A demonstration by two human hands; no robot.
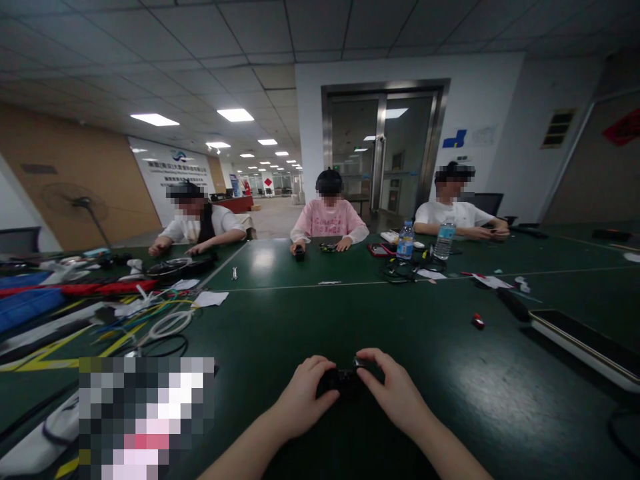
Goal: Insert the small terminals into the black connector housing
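At the near middle of the green table (270, 333), my left hand (306, 395) curls its thumb and fingers around one end of a small dark object (345, 377). Its kind is too dark to make out. My right hand (390, 387) meets the other end, thumb and forefinger pinching a small shiny piece (357, 362) at its upper right corner. Both hands sit close together, low over the tabletop. Off to the right lies a small red and black item (478, 321), touched by neither hand.
Cables (170, 325), blue trays (30, 310) and tools crowd the left side. A flat dark device with a pale edge (585, 343) lies right. Two bottles (405, 241) stand farther back. Three people sit opposite, one in a pink top (329, 220). A small wrench (235, 273) lies across the table.
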